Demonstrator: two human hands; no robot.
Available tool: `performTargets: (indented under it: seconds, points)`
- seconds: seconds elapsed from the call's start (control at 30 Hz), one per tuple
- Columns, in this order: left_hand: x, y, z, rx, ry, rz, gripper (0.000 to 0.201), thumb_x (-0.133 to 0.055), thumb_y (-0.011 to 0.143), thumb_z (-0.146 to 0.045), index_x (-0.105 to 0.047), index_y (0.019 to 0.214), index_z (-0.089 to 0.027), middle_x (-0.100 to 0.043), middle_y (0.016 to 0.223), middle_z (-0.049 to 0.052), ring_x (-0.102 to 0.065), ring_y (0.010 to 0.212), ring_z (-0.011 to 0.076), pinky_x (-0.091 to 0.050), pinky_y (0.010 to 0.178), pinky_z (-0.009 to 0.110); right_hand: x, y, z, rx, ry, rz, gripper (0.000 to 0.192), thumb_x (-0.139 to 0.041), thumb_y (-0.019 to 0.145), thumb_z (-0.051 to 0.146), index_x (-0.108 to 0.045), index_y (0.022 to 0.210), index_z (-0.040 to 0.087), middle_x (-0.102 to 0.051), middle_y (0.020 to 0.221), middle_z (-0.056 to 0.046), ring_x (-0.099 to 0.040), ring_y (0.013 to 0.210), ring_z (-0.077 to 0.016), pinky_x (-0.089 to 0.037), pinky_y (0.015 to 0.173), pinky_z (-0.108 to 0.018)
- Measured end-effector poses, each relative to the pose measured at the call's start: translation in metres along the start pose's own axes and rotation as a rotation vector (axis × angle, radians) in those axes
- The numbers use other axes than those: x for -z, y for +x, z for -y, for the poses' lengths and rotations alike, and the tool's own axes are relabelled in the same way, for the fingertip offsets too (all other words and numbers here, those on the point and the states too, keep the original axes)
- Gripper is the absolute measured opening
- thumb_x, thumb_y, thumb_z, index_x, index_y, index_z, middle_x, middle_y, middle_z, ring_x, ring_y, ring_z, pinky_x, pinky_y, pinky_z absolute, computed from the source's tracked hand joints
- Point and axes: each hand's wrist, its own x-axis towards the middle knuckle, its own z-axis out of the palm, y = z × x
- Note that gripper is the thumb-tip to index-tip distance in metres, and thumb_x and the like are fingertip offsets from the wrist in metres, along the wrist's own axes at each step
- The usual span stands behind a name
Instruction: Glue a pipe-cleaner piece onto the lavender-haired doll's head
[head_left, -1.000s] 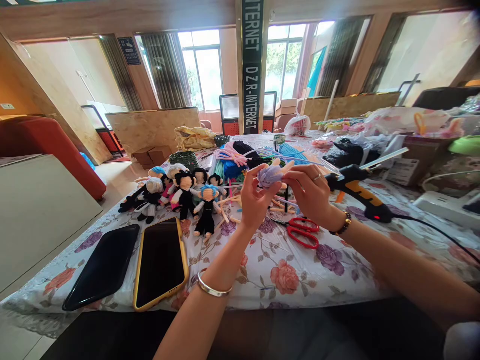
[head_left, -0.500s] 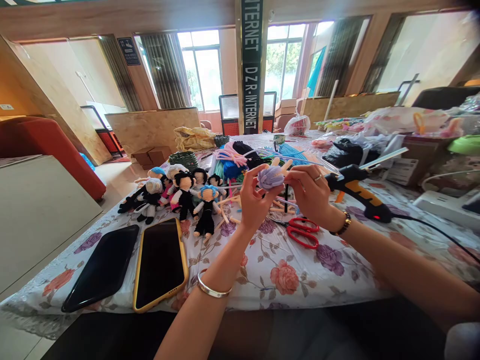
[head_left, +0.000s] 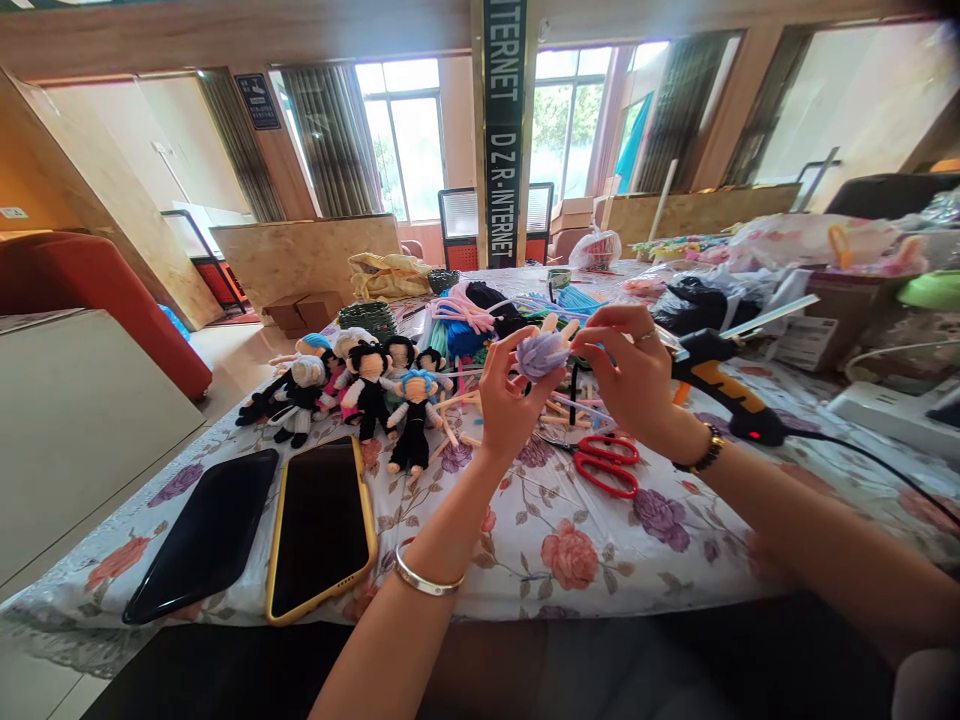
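The small lilac fuzzy pipe-cleaner doll head with beige stubs (head_left: 543,352) sits between the two hands, raised above the flower-printed tablecloth (head_left: 555,545). The left hand (head_left: 508,395) is the nearer one — it cups the head from below and to the left, thumb and fingertips (head_left: 517,343) curled narrowly around the lilac ball, so the ball lies just up and to the right of that palm. The right hand (head_left: 636,380) stands to the ball's right, its fingers (head_left: 600,320) pinched narrowly at the head's upper right edge, apparently on a thin strand or stub; exactly what they pinch I cannot tell. The beige stubs point up and to the right, towards the right fingertips, and that seems to be the piece's long axis.

Against the frame half a second ago, the right hand sits higher and its wrist has drawn a little rightward, while the left hand and the head have barely shifted.

Below the right hand lie red-handled scissors (head_left: 604,462); just beyond its knuckles rests a black-and-orange hot glue gun (head_left: 721,385). Left of the left hand stands a cluster of finished small dolls in black clothes (head_left: 358,385).
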Motion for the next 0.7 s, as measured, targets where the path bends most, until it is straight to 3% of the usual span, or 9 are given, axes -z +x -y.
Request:
performTargets:
  seconds: [0.7]
  points:
    - [0.0009, -0.0016, -0.0007, -0.001, 0.025, 0.045, 0.051, -0.076, 0.065, -0.027, -0.058, 0.113, -0.028, -0.059, 0.111, 0.005, -0.056, 0.094, 0.0139, -0.051, 0.075, 0.024, 0.0003, -0.0002, 0.003, -0.042, -0.033, 0.036, 0.015, -0.05, 0.09, 0.021, -0.058, 0.079, 0.028, -0.057, 0.093, -0.003, -0.057, 0.079, -0.0154, -0.05, 0.065, -0.031]
